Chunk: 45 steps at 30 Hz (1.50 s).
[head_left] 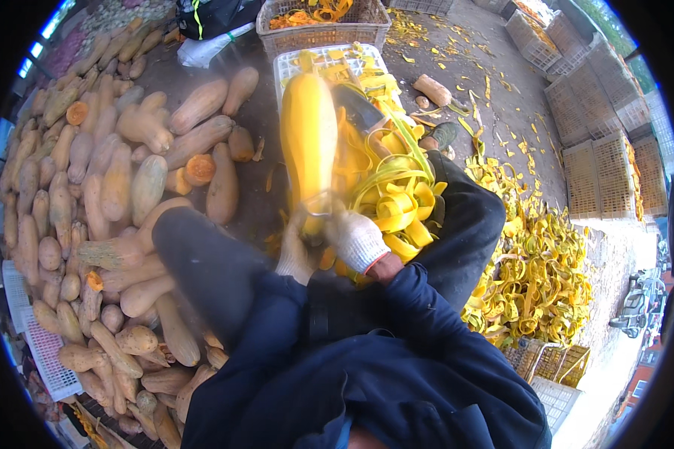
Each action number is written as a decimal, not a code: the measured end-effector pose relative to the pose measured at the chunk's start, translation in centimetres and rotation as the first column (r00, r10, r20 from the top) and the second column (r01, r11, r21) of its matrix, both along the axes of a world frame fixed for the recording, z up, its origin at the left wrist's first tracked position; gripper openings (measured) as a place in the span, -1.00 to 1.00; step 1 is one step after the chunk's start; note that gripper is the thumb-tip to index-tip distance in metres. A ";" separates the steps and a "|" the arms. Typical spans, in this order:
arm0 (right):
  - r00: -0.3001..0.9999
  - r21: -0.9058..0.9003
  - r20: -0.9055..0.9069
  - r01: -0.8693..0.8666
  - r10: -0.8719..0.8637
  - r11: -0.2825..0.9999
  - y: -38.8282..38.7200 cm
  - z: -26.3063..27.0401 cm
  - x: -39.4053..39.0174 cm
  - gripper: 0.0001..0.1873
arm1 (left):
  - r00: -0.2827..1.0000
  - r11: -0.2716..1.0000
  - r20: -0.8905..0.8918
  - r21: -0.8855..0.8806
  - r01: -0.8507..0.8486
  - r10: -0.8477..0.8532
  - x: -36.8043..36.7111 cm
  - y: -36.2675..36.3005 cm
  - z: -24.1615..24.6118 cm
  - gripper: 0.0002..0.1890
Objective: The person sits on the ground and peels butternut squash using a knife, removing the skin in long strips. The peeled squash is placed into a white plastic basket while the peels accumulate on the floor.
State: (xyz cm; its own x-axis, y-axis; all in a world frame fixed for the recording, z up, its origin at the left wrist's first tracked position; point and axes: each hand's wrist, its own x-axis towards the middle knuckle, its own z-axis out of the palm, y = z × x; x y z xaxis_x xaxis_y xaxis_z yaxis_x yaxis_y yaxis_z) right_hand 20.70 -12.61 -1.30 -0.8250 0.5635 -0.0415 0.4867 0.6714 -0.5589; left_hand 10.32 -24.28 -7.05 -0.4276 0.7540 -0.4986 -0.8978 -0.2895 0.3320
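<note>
A long butternut-type squash [308,129], bright yellow where its skin is off, points away from me over a white plastic crate [284,63]. My left hand [294,247], in a pale knitted glove, grips its near end. My right hand [357,236], in a white knitted glove with a red-edged cuff, is closed on a peeler whose metal frame [318,204] lies against the squash near that end. Motion blurs the tool, and its handle is hidden in the glove. Curled yellow peel strips [399,207] are heaped beside the squash, against my right leg.
Many unpeeled squashes [146,182] cover the ground at left. A large heap of peelings [531,275] lies at right. One crate [323,42] with orange pieces stands ahead; stacked crates [601,174] line the right side. A loose squash [432,90] lies near my right shoe [442,134].
</note>
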 end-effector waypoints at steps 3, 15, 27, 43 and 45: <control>0.998 -0.023 -0.022 0.051 -0.052 0.998 2.1 0.5 -2.0 -0.44 | 1.000 0.997 0.017 -0.077 -0.015 0.017 0.1 -0.4 -0.9 -0.43; 0.975 -0.035 -0.119 0.185 -0.187 0.982 6.2 0.0 -4.4 -0.44 | 0.940 0.988 -0.318 -0.131 0.085 -0.123 -1.9 1.7 -1.9 -0.50; 0.981 0.410 -0.076 -0.130 0.176 0.903 21.2 2.9 -13.3 -0.73 | 0.987 0.985 0.032 -0.068 0.160 -0.158 -1.5 -1.0 -3.5 -0.53; 0.984 0.218 0.005 -0.172 0.176 0.961 7.5 -2.4 -3.3 -0.61 | 0.976 0.976 -0.076 -0.098 0.196 -0.204 -0.5 2.0 -0.7 -0.41; 0.998 0.089 0.044 -0.042 0.038 0.995 4.1 -2.1 -0.7 -0.67 | 0.981 0.981 -0.084 -0.091 0.170 -0.178 -0.3 2.1 -0.9 -0.32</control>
